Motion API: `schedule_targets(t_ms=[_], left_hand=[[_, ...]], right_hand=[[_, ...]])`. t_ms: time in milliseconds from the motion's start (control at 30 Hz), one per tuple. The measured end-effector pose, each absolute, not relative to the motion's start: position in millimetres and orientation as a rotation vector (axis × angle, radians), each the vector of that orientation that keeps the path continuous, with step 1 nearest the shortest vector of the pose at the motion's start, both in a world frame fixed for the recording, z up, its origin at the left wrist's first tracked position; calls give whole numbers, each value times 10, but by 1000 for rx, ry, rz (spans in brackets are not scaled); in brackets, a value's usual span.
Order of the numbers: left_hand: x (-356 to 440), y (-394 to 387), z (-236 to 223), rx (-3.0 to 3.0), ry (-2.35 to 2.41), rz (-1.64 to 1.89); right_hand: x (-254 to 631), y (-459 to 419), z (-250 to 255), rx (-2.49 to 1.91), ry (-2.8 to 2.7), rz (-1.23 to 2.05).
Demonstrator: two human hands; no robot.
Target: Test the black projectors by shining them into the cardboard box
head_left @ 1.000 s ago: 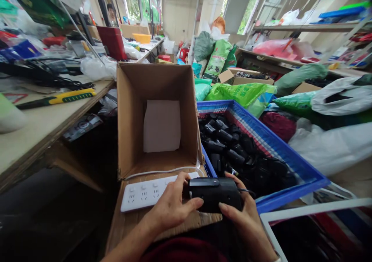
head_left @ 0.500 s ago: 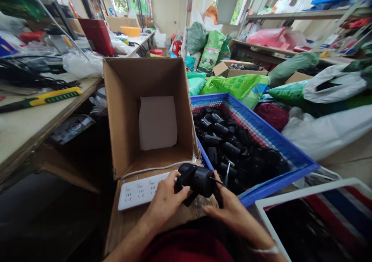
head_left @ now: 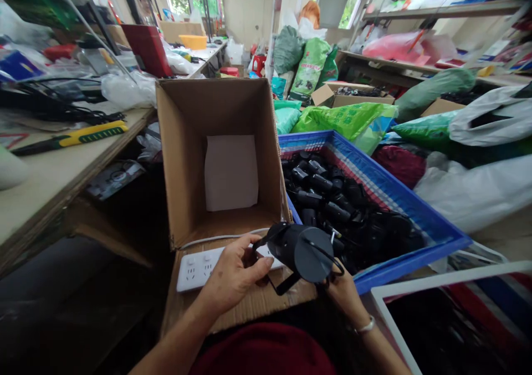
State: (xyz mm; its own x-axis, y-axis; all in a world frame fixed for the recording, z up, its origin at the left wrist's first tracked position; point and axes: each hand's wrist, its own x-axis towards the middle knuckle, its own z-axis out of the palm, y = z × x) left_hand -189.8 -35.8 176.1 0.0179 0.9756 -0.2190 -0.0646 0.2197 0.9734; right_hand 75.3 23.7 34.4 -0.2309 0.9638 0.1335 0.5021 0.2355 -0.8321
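Both my hands hold a black cylindrical device (head_left: 305, 250) with a thin wire and a bracket, just above a white power strip (head_left: 208, 265). My left hand (head_left: 233, 275) grips its left end with fingers curled. My right hand (head_left: 343, 292) supports it from underneath on the right, mostly hidden behind it. The strip lies on the near flap of an open cardboard box (head_left: 183, 159), which has a white sheet (head_left: 231, 173) inside. To the right, a blue plastic crate (head_left: 399, 198) is full of several similar black devices (head_left: 332, 203).
A wooden workbench (head_left: 45, 181) on the left carries a yellow-handled tool (head_left: 78, 137), cables and bags. Green and white sacks (head_left: 344, 123) pile up behind the crate. A white-framed bin (head_left: 436, 286) sits at lower right. Shelves line the right wall.
The black device has been turned from lying lengthwise to showing its round end toward me and lifted slightly. My right hand moved beneath it.
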Motion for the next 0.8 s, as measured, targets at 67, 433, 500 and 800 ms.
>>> schedule_targets(t_ms=[67,433,500,800], left_hand=[[-1967,-368,1797,949,1242,1127],[-2174,-386,1966,807,1136,1306],[-2227,-393,1962,813,1151,1331],[-2629,-406,1744,750,1362,1544]], right_hand=[[627,271,426,-1276,-1895,905],[-132,396,798,-972,-2052,967],[-226,418,773,-985,-2058,961],[-308,602,741,-1016,-2139,968]])
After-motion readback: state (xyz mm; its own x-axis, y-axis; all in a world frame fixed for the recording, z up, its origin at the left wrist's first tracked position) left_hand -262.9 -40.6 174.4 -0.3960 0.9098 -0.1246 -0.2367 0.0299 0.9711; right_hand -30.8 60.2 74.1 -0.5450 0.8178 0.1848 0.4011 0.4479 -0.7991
